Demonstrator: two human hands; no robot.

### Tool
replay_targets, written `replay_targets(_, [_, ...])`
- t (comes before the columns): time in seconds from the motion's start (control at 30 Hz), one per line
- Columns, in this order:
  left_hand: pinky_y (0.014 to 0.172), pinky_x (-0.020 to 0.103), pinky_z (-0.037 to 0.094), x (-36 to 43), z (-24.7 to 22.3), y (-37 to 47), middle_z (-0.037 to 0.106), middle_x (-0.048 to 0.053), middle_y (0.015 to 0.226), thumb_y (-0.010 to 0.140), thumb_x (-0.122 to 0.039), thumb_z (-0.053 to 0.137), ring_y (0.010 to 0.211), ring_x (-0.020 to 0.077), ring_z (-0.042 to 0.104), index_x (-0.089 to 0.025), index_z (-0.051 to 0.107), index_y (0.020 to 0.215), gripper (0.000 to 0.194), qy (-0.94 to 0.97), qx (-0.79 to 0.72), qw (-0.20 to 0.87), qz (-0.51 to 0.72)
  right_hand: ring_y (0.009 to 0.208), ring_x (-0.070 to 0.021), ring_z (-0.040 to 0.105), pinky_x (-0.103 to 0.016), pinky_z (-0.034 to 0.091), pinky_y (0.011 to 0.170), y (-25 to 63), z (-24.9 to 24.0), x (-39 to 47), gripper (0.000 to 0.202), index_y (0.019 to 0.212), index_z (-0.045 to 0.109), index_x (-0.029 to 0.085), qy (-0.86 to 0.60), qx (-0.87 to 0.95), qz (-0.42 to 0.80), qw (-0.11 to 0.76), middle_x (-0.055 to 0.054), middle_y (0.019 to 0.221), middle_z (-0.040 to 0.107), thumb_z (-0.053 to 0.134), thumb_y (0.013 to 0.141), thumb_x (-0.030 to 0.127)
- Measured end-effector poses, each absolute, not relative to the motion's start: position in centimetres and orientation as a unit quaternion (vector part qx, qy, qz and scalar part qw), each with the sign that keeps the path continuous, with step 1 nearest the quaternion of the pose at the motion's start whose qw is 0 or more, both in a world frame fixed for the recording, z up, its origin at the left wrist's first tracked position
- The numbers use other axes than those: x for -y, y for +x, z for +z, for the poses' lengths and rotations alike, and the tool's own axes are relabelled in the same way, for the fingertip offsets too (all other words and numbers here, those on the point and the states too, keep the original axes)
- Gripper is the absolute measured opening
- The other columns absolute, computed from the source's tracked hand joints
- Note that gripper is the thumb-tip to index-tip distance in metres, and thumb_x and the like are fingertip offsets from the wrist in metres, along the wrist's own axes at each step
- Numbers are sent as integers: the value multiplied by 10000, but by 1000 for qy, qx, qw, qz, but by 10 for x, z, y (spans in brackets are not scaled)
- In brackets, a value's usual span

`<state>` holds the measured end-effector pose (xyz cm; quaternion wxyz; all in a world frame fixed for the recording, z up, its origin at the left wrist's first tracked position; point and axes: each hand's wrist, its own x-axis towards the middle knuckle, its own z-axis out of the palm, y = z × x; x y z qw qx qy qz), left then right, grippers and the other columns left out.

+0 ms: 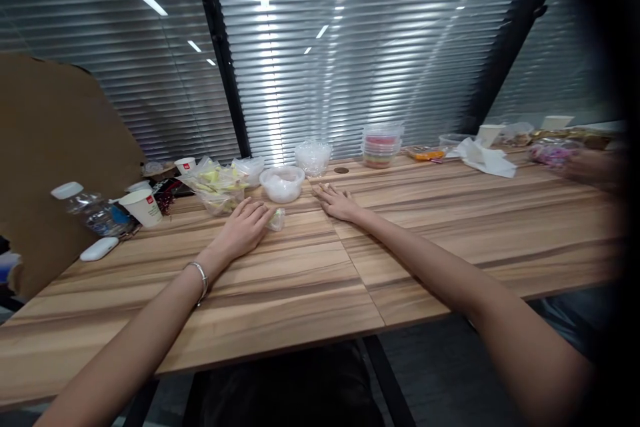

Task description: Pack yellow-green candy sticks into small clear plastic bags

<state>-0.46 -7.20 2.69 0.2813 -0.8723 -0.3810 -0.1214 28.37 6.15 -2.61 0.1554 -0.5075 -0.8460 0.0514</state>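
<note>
My left hand [245,228] lies palm down on the wooden table [310,280], fingers spread a little, beside a small clear packet [277,219] that shows past its fingertips. Whether the fingers touch the packet is unclear. My right hand [336,203] rests flat on the table near the seam, fingers apart, holding nothing. Between and beyond the hands stands a round clear bowl [282,184] with whitish content. Just behind my left hand are plastic bags with yellow pieces [215,183].
At the left are a paper cup [142,207], a clear bottle [97,210], a white case [99,249] and a cardboard panel [55,160]. Stacked tubs [381,145], an orange packet [425,154] and white tissue [484,159] line the back. Another person's blurred hand [595,167] is far right.
</note>
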Motion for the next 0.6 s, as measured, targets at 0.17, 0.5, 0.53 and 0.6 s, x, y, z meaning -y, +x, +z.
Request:
replay_targets(0.17, [1043, 483, 246, 75, 28, -4, 533, 107, 1207, 888, -182, 381, 1184, 247, 419, -275, 374, 1347, 468, -878, 380, 271, -109, 1297, -297, 295, -555, 233, 1004, 282, -19, -56, 466, 1357, 348, 329, -497, 851, 45, 162, -35, 1428, 349, 315, 897, 403])
replay_targets(0.5, [977, 444, 341, 73, 26, -6, 462, 110, 1278, 867, -126, 404, 1177, 256, 419, -298, 366, 1346, 510, -887, 362, 272, -85, 1077, -259, 466, -358, 360, 907, 279, -19, -47, 370, 1185, 543, 167, -509, 836, -34, 204, -137, 1213, 509, 393, 882, 316])
replay_targets(0.53, [969, 442, 349, 73, 26, -6, 457, 110, 1283, 867, -124, 404, 1175, 258, 421, -305, 374, 1340, 508, -887, 362, 274, -87, 1080, -264, 456, -363, 358, 902, 279, -20, -46, 364, 1176, 545, 164, -511, 833, -44, 208, -138, 1218, 505, 393, 880, 310])
replay_targets(0.6, [954, 441, 365, 72, 26, -8, 442, 114, 1299, 859, -120, 407, 1178, 265, 421, -305, 396, 1325, 502, -884, 365, 275, -97, 1105, -280, 423, -386, 353, 897, 278, -21, -45, 372, 1198, 524, 177, -511, 829, -64, 218, -126, 1278, 468, 391, 876, 307])
